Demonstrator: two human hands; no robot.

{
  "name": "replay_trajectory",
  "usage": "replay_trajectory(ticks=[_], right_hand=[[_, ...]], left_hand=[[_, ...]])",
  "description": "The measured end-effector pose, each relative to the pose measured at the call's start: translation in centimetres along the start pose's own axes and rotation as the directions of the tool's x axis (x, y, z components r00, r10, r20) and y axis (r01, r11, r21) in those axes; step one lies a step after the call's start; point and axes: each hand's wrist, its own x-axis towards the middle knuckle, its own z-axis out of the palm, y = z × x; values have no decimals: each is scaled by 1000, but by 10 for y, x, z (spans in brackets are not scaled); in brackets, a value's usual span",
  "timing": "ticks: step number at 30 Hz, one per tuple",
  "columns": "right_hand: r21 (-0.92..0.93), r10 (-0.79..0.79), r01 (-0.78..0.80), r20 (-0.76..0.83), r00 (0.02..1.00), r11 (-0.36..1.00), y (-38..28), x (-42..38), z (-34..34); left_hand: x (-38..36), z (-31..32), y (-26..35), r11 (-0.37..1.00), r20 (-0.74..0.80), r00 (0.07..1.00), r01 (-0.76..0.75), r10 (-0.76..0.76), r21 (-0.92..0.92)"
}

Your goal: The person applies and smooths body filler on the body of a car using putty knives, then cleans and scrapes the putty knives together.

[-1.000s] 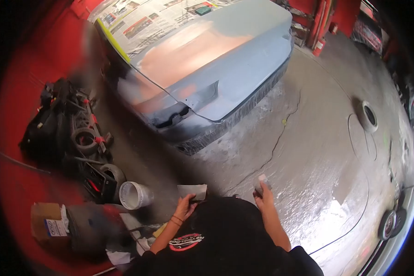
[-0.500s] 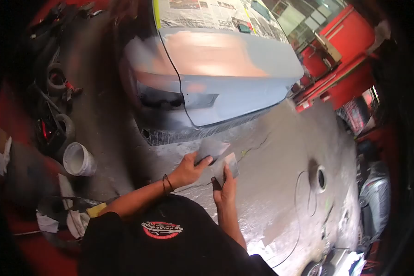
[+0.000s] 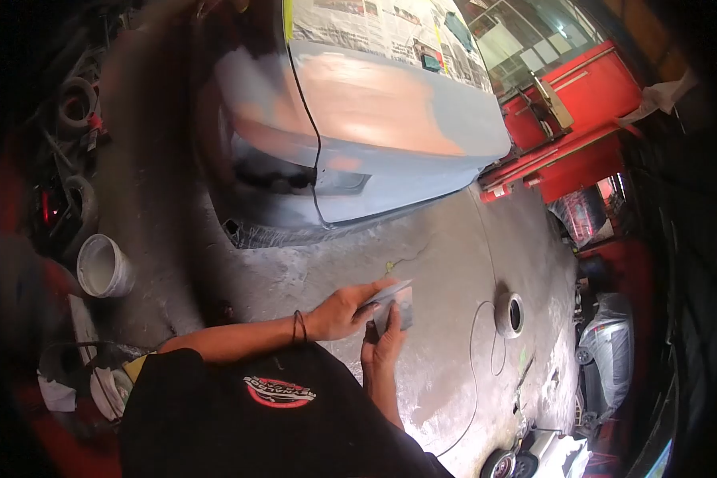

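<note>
My left hand (image 3: 341, 312), with dark bands at its wrist, grips a flat grey filler spreader (image 3: 387, 292) tilted nearly edge-on. Just right of it, my right hand (image 3: 385, 341) is closed on a second spreader (image 3: 407, 312), its face smeared with pinkish filler. The two blades overlap in this view, in front of my chest. Beyond them stands the rear of a car (image 3: 410, 179), grey with pinkish-orange patches on its trunk lid. Newspaper (image 3: 354, 28) covers its rear window, and the lamp opening (image 3: 275, 171) is dark.
On the concrete floor (image 3: 446, 263) a white bucket (image 3: 103, 267) sits at left, near piled parts. At right a roll-like ring (image 3: 510, 315) lies beside a thin cable (image 3: 471, 350). Red cabinets (image 3: 589, 88) stand at the far right, with a plastic-wrapped part (image 3: 609, 350) nearer.
The two spreaders have come together, the left one turning from face-up to nearly edge-on against the right one. My view has shifted a little, moving the floor items leftward.
</note>
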Motion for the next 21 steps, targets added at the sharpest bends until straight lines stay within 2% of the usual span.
replay_trajectory(ticks=[2, 4, 8, 12, 13, 14, 16, 17, 20, 21], right_hand=[[-34, -79, 78, -11, 997, 996, -7, -5, 13], [-88, -191, 190, -2, 982, 978, -13, -8, 25], [-310, -364, 387, 130, 922, 869, -33, -18, 52], [-637, -321, 444, 308, 896, 630, -50, -30, 69], [-632, -322, 463, 333, 886, 621, -52, -36, 79], [-597, -357, 453, 281, 891, 662, -49, -38, 82], [-513, -417, 446, 179, 891, 733, -36, -35, 85], [-382, -373, 365, 57, 926, 849, -27, -36, 84], [-320, -400, 374, -17, 916, 871, -10, -52, 96], [-417, -428, 389, 1, 904, 821, -8, -59, 98]], left_hand=[[4, -9, 2, 1000, 39, 999, -5, 6, -31], [8, -22, 7, 997, 126, 991, 54, -48, -47], [17, -54, 10, 976, 296, 937, 211, -187, -50], [14, -79, -15, 948, 455, 873, 276, -178, -159], [13, -84, -16, 940, 474, 864, 286, -167, -189], [15, -90, -15, 932, 491, 858, 290, -153, -217], [18, -106, 8, 919, 408, 880, 343, -244, -192], [18, -111, 15, 910, 360, 887, 372, -291, -181], [15, -111, 4, 932, 340, 936, 204, -96, -298], [14, -116, 4, 936, 379, 923, 189, -67, -296]])
